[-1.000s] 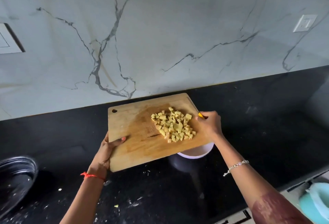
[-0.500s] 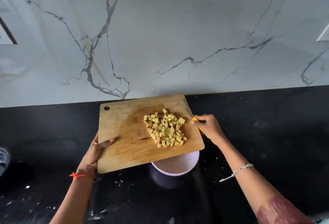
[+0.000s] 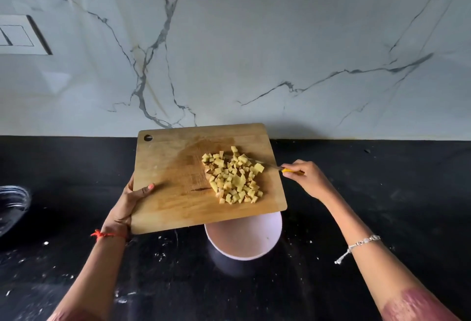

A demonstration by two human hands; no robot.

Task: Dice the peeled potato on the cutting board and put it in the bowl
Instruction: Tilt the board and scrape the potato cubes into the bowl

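A wooden cutting board [image 3: 178, 193] is held lifted above the black counter, its near right corner over a white bowl [image 3: 244, 239]. A heap of diced potato [image 3: 233, 175] lies on the board's right half. My left hand [image 3: 127, 206] grips the board's left edge, thumb on top. My right hand [image 3: 305, 178] holds a yellow-handled knife [image 3: 285, 169] at the board's right edge, its thin blade reaching into the top of the potato heap. The bowl looks empty where it shows; its far part is hidden under the board.
A black counter [image 3: 382, 206] carries scattered white specks near the front. The marble backsplash [image 3: 254, 53] rises behind the board. A dark glass dish [image 3: 10, 206] sits at the far left edge.
The board has shifted so more of the bowl shows under its near right corner. My right hand has drawn back from the board's edge, and the knife blade now lies across the dice.
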